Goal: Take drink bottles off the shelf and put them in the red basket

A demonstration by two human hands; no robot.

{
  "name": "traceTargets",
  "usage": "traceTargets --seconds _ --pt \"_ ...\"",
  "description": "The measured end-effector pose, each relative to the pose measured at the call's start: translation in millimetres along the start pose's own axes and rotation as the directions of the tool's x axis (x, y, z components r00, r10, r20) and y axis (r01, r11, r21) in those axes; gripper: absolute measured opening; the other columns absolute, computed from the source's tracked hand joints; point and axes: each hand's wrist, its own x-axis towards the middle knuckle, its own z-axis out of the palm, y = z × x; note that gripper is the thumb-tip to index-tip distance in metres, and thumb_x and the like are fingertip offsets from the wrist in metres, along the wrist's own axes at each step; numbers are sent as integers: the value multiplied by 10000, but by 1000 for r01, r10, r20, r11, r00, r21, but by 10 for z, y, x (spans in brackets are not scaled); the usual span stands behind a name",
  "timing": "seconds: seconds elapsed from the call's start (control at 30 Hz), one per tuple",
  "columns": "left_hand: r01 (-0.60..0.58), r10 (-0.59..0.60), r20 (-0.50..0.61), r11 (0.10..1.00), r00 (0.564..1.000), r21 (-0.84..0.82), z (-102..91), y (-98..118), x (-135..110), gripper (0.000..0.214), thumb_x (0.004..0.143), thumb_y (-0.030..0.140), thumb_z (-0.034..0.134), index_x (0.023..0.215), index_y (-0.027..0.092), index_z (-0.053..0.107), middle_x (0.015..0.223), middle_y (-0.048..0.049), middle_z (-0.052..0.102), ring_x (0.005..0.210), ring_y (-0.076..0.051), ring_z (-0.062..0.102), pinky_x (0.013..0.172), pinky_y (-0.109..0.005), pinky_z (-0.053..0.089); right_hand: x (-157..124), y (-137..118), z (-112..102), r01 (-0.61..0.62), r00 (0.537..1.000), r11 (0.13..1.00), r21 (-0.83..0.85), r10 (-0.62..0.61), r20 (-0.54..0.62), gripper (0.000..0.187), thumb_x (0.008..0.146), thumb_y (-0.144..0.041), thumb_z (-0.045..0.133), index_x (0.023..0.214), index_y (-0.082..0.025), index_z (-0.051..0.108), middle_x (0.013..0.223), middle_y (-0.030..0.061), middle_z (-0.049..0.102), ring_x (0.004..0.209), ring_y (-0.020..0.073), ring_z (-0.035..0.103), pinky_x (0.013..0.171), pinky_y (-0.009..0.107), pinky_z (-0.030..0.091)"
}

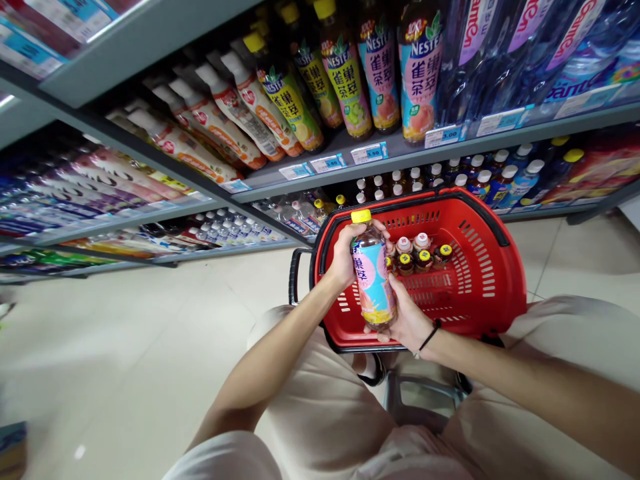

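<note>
Both hands are closed around one clear plastic bottle with a ribbed yellow cap and a glossy pink-and-blue label, the left hand gripping near its shoulder, the right hand lower down. It's held over a slotted red plastic basket, hiding part of the inside, where I count two white-capped bottles and four yellow-capped ones. Just beyond, a grey shelf carries upright drinks, while smooth pale tiles spread leftward.
</note>
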Motion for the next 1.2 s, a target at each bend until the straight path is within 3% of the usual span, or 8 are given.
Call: traceTargets --seconds 0.33,0.53,0.73,0.93,1.0,1.1,1.2 --pt "8 -8 2 1000 1000 -12 -3 -13 -3 334 695 461 719 838 165 662 802 -82 731 765 -265 749 650 -334 602 41 36 -51 9 1000 1000 7 -10 29 690 1043 -764 372 1071 -136 655 714 71 683 537 224 696 327 212 382" --pt "3 -3 7 999 1000 -34 -10 -18 12 318 695 444 736 833 167 661 783 -67 725 727 -244 740 641 -320 602 15 7 -10 -12 1000 1000 6 12 -15 716 1091 -708 243 1045 -126 657 699 79 673 517 225 691 316 216 373" --pt "-10 10 -4 1000 1000 2 -35 -29 25 329 710 464 714 850 170 667 803 -77 735 752 -255 746 630 -320 594 -22 -40 32 -19 999 1000 -6 19 -36 699 1058 -748 326 1049 -132 657 724 93 692 536 232 695 335 219 377" --pt "-36 36 -2 999 999 -24 -40 13 25 313 728 454 722 832 163 670 783 -66 726 726 -241 743 654 -322 604 -51 -82 53 -22 999 999 -46 20 -51 636 1085 -664 298 1080 -134 649 699 79 684 526 210 674 352 213 373" --pt "-62 60 -34 997 998 -45 -65 57 39 295 752 444 701 832 162 672 801 -64 729 744 -234 748 686 -323 611 -49 -78 44 32 999 998 -62 -32 -2 537 1072 -604 366 1070 -143 641 697 67 673 532 209 666 357 219 373" --pt "-109 102 -116 992 988 -58 -111 139 66 272 760 435 678 809 168 659 821 -62 733 787 -227 755 735 -322 617 -38 -69 17 120 989 991 -67 -113 99 359 947 -522 621 1005 -168 612 759 60 686 584 213 669 380 233 391" --pt "-143 133 -175 989 976 -45 -141 204 83 267 750 437 675 794 175 648 810 -54 730 793 -218 751 752 -316 613 -22 -75 -8 149 980 987 -56 -140 143 381 819 -459 785 993 -185 586 864 66 713 626 196 665 403 229 392"
